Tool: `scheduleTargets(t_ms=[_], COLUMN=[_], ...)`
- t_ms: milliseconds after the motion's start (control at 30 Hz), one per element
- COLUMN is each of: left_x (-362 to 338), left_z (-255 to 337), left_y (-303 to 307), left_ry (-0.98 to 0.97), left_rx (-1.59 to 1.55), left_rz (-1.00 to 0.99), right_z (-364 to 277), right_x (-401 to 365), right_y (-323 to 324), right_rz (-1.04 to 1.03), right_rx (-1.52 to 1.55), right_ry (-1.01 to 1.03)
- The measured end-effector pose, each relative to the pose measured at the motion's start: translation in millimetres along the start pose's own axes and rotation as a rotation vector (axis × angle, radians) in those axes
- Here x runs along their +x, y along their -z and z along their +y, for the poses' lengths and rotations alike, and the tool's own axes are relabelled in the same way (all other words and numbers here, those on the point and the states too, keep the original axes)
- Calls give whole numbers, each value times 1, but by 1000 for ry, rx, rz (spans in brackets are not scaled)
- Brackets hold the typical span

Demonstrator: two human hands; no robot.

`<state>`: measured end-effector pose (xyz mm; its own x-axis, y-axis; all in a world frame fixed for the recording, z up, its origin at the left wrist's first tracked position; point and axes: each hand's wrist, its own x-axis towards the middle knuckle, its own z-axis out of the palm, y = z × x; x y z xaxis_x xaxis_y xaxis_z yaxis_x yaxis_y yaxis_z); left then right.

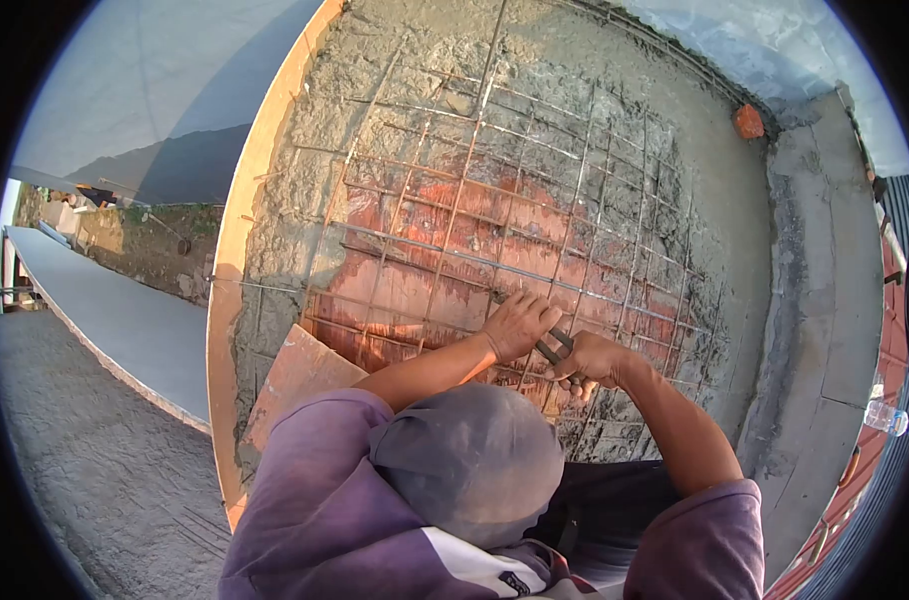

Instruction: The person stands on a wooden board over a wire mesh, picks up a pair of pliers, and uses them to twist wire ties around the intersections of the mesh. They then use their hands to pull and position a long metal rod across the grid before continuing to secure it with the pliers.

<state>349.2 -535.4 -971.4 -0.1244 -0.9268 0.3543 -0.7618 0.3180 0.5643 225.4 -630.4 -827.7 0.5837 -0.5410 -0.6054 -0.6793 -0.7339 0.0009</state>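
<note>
A mesh of thin steel rebar (455, 215) spreads over wet concrete and a reddish formwork panel (415, 290). At the mesh's near side, my right hand (593, 360) is closed around a dark two-handled tool (549, 351), which looks like pincers. My left hand (521, 324) is closed just left of it, over the bars by the tool's far end. What its fingers grip is hidden. Below the hands, a dark cap (475, 460) and purple sleeves block part of the view.
A wooden form board (237, 240) edges the concrete on the left. A loose reddish board (300, 378) leans near my left arm. Right, there is a concrete ledge (820, 290), with a plastic bottle (886, 418) beyond it. A brick piece (748, 122) lies at the far right corner.
</note>
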Motion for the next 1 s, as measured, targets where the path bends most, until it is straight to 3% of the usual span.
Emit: scheduleTargets(t_ms=[100,133,200,233,267,333,400,433,500,533,600,633,700,767,867,900,933,967,1000], left_x=[22,37,58,52,38,20,3,0,8,15,46,48,46,24,10,7,4,1,6], left_z=[-6,-11,-20,-18,-12,11,15,13,5,5,0,-2,-6,5,21,20,16,10,10], left_y=[3,15,34,31,24,23,-7,-17,-27,-17,22,23,23,3,2,-5,-13,-19,-15], left_ry=[121,199,357,292,229,18,-22,-39,53,88,222,240,285,196,75,40,5,-27,72], left_rx=[-125,-194,-329,-309,-289,-119,-36,8,-93,-157,-283,-322,-398,-299,-135,-55,30,122,37], left_rz=[-306,-391,-563,-406,-251,107,116,123,-87,-153,-308,-295,-271,-44,128,125,124,122,-8], right_z=[4,-4,-16,-20,-14,1,18,20,21,22,0,-8,-10,-13,19,29,20,20,22], right_x=[-17,-19,-11,-6,-4,-1,-1,-1,-2,-10,-12,-13,-4,-2,15,20,8,5,3], right_y=[-10,-9,8,14,4,8,-5,-6,-11,-20,-1,8,6,6,-26,-36,8,11,11], right_rz=[21,363,278,241,196,-270,-623,-576,-493,4,427,631,375,154,-73,-170,-602,-585,-572], right_rx=[37,-446,-512,-542,-381,289,942,893,802,246,-405,-737,-555,-372,-43,54,677,747,814], right_ry=[-37,97,76,74,50,-44,-249,-242,-232,86,185,221,146,47,94,102,-259,-255,-248])
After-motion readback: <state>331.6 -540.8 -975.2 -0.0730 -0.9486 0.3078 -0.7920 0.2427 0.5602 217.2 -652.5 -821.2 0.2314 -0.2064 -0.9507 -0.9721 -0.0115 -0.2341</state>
